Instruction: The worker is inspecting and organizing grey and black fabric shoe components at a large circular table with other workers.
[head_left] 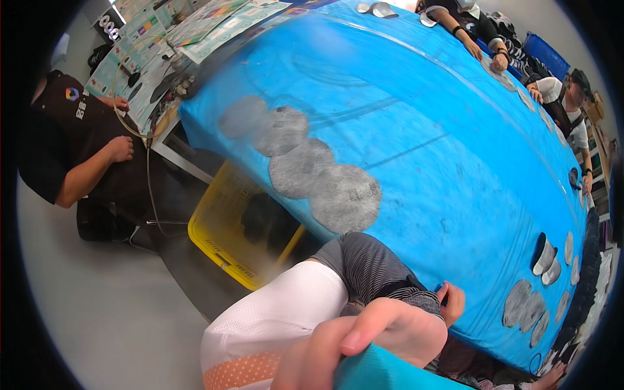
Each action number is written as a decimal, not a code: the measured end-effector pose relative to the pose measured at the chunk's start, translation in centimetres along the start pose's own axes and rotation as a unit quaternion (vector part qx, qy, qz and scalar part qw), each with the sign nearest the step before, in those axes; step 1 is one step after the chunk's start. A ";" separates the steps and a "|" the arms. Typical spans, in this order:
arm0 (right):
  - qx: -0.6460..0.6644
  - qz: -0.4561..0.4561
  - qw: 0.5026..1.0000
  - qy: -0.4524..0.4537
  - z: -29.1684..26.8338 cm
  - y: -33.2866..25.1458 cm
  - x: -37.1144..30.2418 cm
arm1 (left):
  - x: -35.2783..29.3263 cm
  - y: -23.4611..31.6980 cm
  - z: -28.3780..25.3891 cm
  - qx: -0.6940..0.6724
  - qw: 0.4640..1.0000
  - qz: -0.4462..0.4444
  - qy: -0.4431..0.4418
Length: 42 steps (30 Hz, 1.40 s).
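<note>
Hands at a blue-covered counter [422, 175]. Foreground: a smooth teal piece [390, 374], probably cloth, at the lower edge, held before the counter. The fingers [374, 324] of the near hand [396, 328] are curled closed over its edge, a nail showing on top. Farther off, a second hand [453, 304] has bent fingers beside the cuff of a finely striped grey sleeve [377, 263]; whether they hold anything cannot be told, nor which hand is left or right. White mesh fabric [279, 299] adjoins the sleeve. Counter surface: a wrinkled sheet bearing a row of flat, roughly circular grey discs [346, 198], mottled and overlapping. Beside it, below: a yellow slotted plastic basket [221, 257] with dark contents.
</note>
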State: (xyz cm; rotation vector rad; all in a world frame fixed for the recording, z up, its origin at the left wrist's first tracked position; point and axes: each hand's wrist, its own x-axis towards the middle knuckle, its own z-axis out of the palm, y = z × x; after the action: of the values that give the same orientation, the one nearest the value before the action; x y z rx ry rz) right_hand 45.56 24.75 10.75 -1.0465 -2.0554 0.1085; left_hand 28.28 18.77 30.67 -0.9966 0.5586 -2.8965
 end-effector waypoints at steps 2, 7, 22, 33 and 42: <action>0.000 0.000 1.000 0.002 0.0 0.3 -0.1 | 0.0 0.2 -0.3 0.010 1.000 -0.017 -0.010; -0.009 0.007 1.000 -0.018 -0.9 0.8 -0.2 | -0.6 -0.6 -0.3 -0.062 0.995 -0.051 -0.066; -0.002 -0.007 0.999 0.037 -2.6 0.5 0.1 | -5.3 -3.8 3.3 0.110 0.990 0.021 -0.087; -0.009 -0.001 1.000 0.026 -2.6 0.6 0.0 | -3.8 -2.7 1.8 -0.036 0.962 -0.117 -0.243; -0.005 0.000 1.000 0.029 -2.3 0.4 0.1 | -3.6 -3.0 1.0 -0.055 0.964 -0.092 -0.242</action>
State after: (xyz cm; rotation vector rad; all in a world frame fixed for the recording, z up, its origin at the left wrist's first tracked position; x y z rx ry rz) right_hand 47.42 24.46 12.17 -1.0443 -2.0043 0.0677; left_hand 31.99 21.74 30.24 -1.7842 0.6193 -2.6253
